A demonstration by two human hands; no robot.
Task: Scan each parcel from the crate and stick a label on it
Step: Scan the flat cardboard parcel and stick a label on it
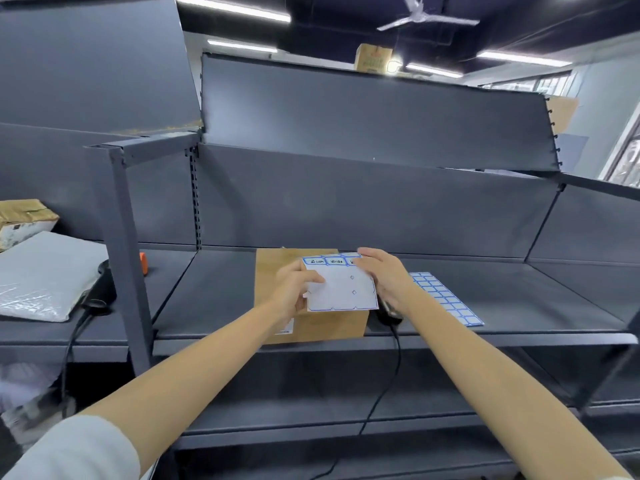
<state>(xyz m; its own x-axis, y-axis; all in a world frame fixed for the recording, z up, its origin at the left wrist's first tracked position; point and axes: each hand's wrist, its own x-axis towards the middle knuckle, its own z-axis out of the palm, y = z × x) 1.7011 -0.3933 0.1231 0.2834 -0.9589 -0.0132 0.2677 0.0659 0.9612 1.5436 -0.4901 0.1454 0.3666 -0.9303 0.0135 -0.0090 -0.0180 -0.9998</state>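
Two hands are held over a brown cardboard parcel (pixel 311 323) that is stood on the dark grey shelf (pixel 214 299), near its front edge. A mostly used label sheet (pixel 341 284) is held between them, just above the top of the parcel. Its left edge is pinched by the left hand (pixel 298 289), thumb laid on the white backing and fingers curled beneath. Its upper right corner is gripped by the right hand (pixel 384 275), whose fingers are bent over the row of blue-bordered labels still left along the top edge; whether a single label is being peeled cannot be told. Printed marks can be seen on those remaining labels but are too small to be read. A white printed sticker (pixel 285 329) is seen low on the front face of the parcel, partly hidden by the left wrist.

Just to the right of the parcel, under the right hand, a black scanner (pixel 389 315) is laid on the shelf, and its black cable (pixel 394 368) is hung over the front edge toward the lower shelf. Further right, a full sheet of blue-bordered labels (pixel 446 299) is laid flat on the shelf, apart from the parcel.

On the neighbouring shelf to the left, a grey padded mailer (pixel 45 275) is laid, with a taped brown box (pixel 24 218) behind it. A second black device with a cable (pixel 104 289) and a small orange object (pixel 143 263) are seen beside the mailer, partly hidden by the upright post (pixel 128 244).
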